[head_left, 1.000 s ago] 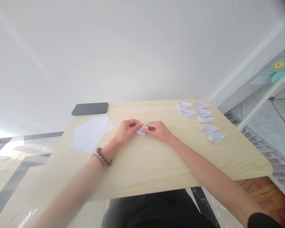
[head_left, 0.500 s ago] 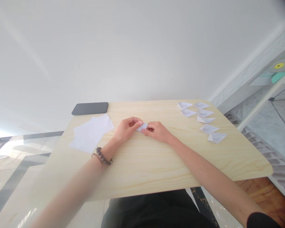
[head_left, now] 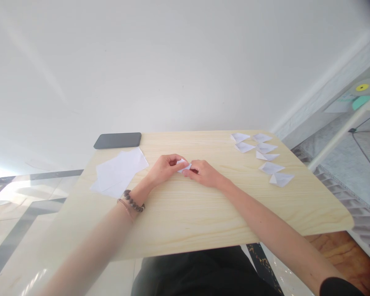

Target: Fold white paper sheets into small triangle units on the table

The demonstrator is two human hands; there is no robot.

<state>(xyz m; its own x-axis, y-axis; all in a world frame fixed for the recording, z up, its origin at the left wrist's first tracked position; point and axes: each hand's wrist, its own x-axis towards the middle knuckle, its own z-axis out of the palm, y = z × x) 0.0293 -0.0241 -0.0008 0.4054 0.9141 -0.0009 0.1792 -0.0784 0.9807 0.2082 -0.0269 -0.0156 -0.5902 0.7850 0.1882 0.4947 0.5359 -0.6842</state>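
Observation:
A small piece of folded white paper [head_left: 183, 166] is held between both hands above the middle of the table. My left hand [head_left: 166, 167], a beaded bracelet at its wrist, pinches the paper's left side with thumb and fingers. From the other side my right hand [head_left: 202, 172] grips the paper's right end, fingers curled. Part of the paper is hidden behind the fingers. Several folded paper boats [head_left: 271, 167] rest in two uneven columns on the right of the table. Loose white paper sheets [head_left: 119, 170] lie overlapping to the left of my left hand.
A dark smartphone [head_left: 117, 140] lies at the table's far left corner. The pale wooden table [head_left: 172, 222] stands against a white wall [head_left: 181, 65]. A white metal frame [head_left: 339, 133] is beyond the table's right edge.
The folded paper now shows raised, angled edges where it looked flat before. Both hands have shifted only slightly and still hold it.

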